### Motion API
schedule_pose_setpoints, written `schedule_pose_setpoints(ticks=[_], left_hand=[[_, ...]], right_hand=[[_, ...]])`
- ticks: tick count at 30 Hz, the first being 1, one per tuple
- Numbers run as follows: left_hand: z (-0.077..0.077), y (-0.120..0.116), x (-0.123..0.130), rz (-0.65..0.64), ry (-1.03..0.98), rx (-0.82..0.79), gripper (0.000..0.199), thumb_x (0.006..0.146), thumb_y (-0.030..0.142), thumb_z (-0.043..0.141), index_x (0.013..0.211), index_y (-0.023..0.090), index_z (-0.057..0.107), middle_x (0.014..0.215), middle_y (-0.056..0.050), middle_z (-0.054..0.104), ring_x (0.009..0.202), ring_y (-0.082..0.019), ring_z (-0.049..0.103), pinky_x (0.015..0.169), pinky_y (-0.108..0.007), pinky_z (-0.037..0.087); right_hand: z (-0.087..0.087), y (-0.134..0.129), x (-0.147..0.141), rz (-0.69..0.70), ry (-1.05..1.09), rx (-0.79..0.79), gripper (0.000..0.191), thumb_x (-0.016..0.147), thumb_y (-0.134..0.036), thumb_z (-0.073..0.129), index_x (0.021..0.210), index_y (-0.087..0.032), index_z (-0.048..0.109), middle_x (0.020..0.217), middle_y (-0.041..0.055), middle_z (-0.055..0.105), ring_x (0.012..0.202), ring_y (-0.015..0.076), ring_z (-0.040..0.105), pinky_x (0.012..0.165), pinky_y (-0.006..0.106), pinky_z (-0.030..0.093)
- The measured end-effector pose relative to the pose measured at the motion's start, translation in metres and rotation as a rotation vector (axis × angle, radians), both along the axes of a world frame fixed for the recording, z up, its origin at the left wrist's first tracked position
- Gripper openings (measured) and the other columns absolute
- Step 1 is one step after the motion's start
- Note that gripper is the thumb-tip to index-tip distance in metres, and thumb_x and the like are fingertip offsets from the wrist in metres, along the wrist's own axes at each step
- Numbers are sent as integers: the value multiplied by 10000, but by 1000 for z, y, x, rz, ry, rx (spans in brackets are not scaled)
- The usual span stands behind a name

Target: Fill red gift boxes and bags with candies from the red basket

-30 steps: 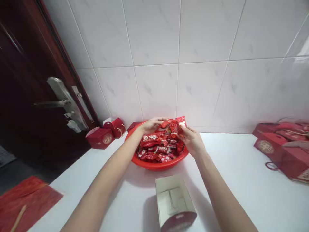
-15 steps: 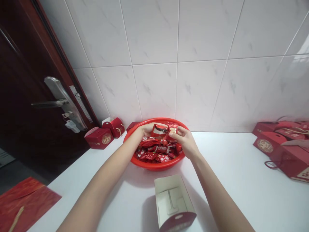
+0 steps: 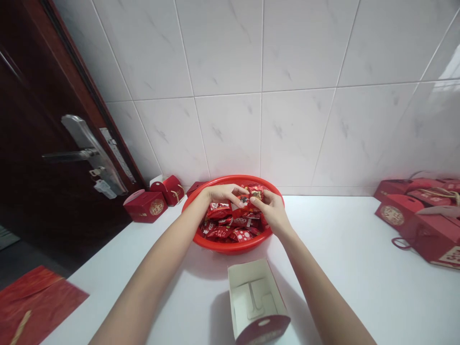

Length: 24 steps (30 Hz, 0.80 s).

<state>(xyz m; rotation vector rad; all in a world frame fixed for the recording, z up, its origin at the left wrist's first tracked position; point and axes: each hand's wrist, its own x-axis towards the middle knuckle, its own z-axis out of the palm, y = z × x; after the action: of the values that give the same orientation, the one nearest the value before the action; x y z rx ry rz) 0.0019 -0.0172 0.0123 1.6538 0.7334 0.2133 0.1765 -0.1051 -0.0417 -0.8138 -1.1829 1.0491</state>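
Observation:
Both hands are over a red plastic basket (image 3: 230,248) filled with red-wrapped candies (image 3: 241,222). My left hand (image 3: 227,193) reaches over the basket's back left part, its thumb and fingers closed on a red packet (image 3: 240,203). Beside it, my right hand (image 3: 271,207) pinches a red and gold packet (image 3: 256,192) between thumb and fingers. The two packets are close together, and fingers partly cover them. Nearer to me, an open box (image 3: 257,299) lies with its pale inside facing up and a dark red end flap towards me.
Small red boxes (image 3: 145,206) stand at the back left by the wall. More red boxes (image 3: 436,235) are grouped at the right. A red bag (image 3: 43,299) with a cord handle lies at the left edge. A door handle (image 3: 77,154) is beyond.
My left hand's fingers have come forward over the top of the packet, which now hangs lower and is more covered. The right hand still holds its packet. The view has shifted slightly.

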Motion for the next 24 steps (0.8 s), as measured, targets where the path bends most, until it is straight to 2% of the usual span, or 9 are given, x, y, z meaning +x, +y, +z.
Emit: schedule_pose_setpoints(ticks=[2,5,8,12,15,18,21,24], left_hand=[[1,0,2,39,4,48,271,570,151,819,803,159,682,745,22,642,653,-117,590,590,-232,503],[-4,6,3,299,79,208,118,615,123,688,670,172,595,645,38,575,568,-98,540,528,-213,465],[-13,19,-3,524,202,367,116,672,177,634,611,187,537,574,41,519,501,-100,490,462,-215,405],[-30,39,-20,625,345,459,192,683,285,697,602,199,545,503,51,477,437,-103,422,421,-231,309],[-40,48,-31,624,469,507,227,597,237,754,531,199,540,442,60,438,434,-104,417,446,-232,294],[-47,52,-35,569,525,543,219,522,189,789,520,208,571,457,46,489,514,-134,510,498,-228,338],[-53,52,-27,469,486,564,191,507,166,789,620,231,648,611,9,632,695,-189,625,596,-231,416],[-61,51,-11,344,425,555,248,513,151,766,733,248,703,783,-19,720,864,-240,662,710,-255,471]], right_hand=[[0,1,-1,-38,50,21,302,673,-382,757,895,-182,711,886,57,758,874,263,693,795,390,552],[1,2,-1,-121,175,31,319,653,-380,774,895,-186,699,898,50,751,871,242,686,801,373,549],[3,3,-1,-225,262,21,309,655,-376,765,886,-187,687,867,38,737,829,221,675,781,363,544],[3,3,-2,-330,322,4,260,650,-360,749,821,-187,658,790,17,707,772,200,653,731,340,539],[3,3,-2,-353,333,-9,238,647,-349,745,793,-190,644,759,7,691,759,195,640,711,329,530],[4,2,-2,-340,327,-13,232,651,-334,741,810,-189,655,789,15,702,793,206,651,742,343,533],[3,2,-2,-332,303,3,237,664,-341,735,832,-192,659,806,19,709,807,214,656,753,349,535],[3,2,-2,-332,291,14,241,674,-345,729,846,-195,652,814,18,710,804,210,652,742,342,531]])
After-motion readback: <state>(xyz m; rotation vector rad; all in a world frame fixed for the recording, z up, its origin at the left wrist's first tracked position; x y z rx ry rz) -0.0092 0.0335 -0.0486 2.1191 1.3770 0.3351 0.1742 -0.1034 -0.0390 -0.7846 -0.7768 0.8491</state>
